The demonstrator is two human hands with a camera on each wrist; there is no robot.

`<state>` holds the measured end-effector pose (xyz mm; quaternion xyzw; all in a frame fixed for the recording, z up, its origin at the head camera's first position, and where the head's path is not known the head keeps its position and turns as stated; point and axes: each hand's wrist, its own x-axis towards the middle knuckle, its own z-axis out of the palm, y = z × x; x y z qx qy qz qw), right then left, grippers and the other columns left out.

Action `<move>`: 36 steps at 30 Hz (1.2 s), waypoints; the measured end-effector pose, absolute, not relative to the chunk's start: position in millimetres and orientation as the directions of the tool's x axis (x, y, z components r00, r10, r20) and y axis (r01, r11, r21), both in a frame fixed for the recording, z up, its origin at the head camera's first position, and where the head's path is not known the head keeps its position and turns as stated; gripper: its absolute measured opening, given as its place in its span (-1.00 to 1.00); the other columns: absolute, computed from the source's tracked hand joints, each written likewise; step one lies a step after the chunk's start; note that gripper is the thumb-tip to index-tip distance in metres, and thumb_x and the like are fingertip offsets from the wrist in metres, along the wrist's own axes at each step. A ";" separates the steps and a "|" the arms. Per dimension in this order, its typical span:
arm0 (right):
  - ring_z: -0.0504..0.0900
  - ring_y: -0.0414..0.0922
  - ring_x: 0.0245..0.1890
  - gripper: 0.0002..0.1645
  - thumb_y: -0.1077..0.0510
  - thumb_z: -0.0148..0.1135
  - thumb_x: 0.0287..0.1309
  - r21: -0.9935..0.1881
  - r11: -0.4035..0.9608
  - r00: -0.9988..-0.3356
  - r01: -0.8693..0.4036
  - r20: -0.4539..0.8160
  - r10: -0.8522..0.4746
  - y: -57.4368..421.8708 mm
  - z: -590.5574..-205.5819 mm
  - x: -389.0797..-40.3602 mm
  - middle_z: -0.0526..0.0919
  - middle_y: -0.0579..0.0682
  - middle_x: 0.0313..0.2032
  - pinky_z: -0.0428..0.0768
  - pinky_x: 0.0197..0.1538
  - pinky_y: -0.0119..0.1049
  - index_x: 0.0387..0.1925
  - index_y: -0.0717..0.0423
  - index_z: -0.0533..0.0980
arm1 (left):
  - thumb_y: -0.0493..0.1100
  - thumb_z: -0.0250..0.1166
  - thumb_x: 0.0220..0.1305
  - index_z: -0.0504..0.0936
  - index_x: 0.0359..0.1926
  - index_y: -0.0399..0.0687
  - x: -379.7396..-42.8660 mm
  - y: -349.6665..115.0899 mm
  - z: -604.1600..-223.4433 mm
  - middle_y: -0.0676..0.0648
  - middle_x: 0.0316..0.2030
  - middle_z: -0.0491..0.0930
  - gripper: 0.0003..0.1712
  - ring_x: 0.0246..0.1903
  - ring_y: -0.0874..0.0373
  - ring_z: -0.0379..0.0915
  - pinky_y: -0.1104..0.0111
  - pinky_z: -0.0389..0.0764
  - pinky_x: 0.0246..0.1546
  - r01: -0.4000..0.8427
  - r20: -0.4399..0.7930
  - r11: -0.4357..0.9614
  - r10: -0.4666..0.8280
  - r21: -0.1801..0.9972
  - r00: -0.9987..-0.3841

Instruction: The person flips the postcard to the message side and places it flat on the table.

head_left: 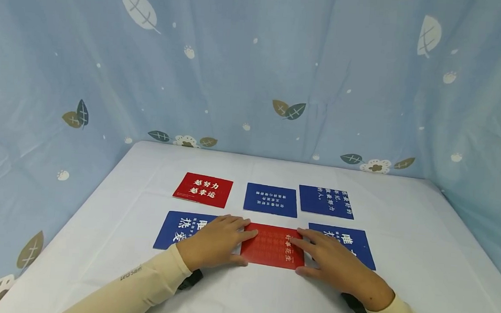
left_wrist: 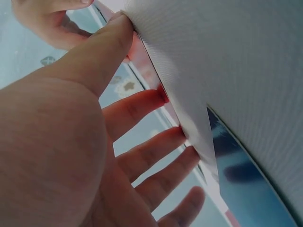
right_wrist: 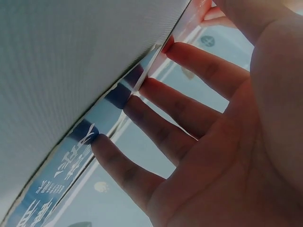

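Note:
A red card (head_left: pixel 266 248) printed with white characters lies flat on the white table, between both hands. My left hand (head_left: pixel 212 244) touches its left edge, index fingertip on the card and thumb by the lower left corner. At the right side, my right hand (head_left: pixel 334 264) rests its index finger on the card, thumb near the lower right corner. In the right wrist view the other fingertips reach a blue card (right_wrist: pixel 71 163). That right-hand blue card (head_left: pixel 362 247) and a left blue card (head_left: pixel 166 232) are each partly covered by a hand.
Farther back on the white tablecloth (head_left: pixel 112 234) lie another red card (head_left: pixel 203 190), a blue card (head_left: pixel 270 201) and a second blue card (head_left: pixel 327 202). A blue leaf-patterned curtain (head_left: pixel 238 79) hangs behind and along both sides.

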<state>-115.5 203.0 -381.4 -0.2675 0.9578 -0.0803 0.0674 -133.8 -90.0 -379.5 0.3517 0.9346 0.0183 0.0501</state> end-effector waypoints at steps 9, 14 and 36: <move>0.45 0.18 0.32 -0.16 -0.22 0.49 0.00 -0.184 0.849 -0.851 -0.496 -0.091 -0.517 201.4 -383.4 -115.1 0.47 0.09 0.34 0.58 0.16 0.21 0.33 -0.14 0.48 | 0.34 0.38 0.13 0.47 0.39 0.17 -133.1 -91.4 -381.1 -0.06 0.33 0.48 -0.16 0.36 -0.02 0.36 0.03 0.32 0.42 0.665 -0.072 0.744 0.668 0.061 -0.740; 0.46 0.18 0.32 -0.16 -0.20 0.51 -0.01 -0.184 0.852 -0.855 -0.490 -0.086 -0.511 201.2 -382.7 -114.3 0.47 0.10 0.33 0.59 0.14 0.21 0.32 -0.13 0.49 | 0.33 0.40 0.12 0.42 0.42 0.15 -133.4 -91.1 -381.0 -0.05 0.34 0.48 -0.11 0.37 -0.01 0.36 -0.01 0.29 0.43 0.654 -0.073 0.751 0.660 0.090 -0.748; 0.58 0.19 0.21 -0.29 -0.14 0.51 0.01 -0.071 0.790 -0.792 -0.608 -0.006 -0.610 199.1 -378.8 -112.9 0.59 0.15 0.22 0.64 0.10 0.14 0.21 -0.04 0.58 | 0.31 0.39 0.13 0.44 0.40 0.11 -133.4 -91.2 -378.3 -0.05 0.39 0.43 -0.13 0.40 -0.01 0.33 0.05 0.31 0.44 0.644 -0.082 0.759 0.651 0.101 -0.755</move>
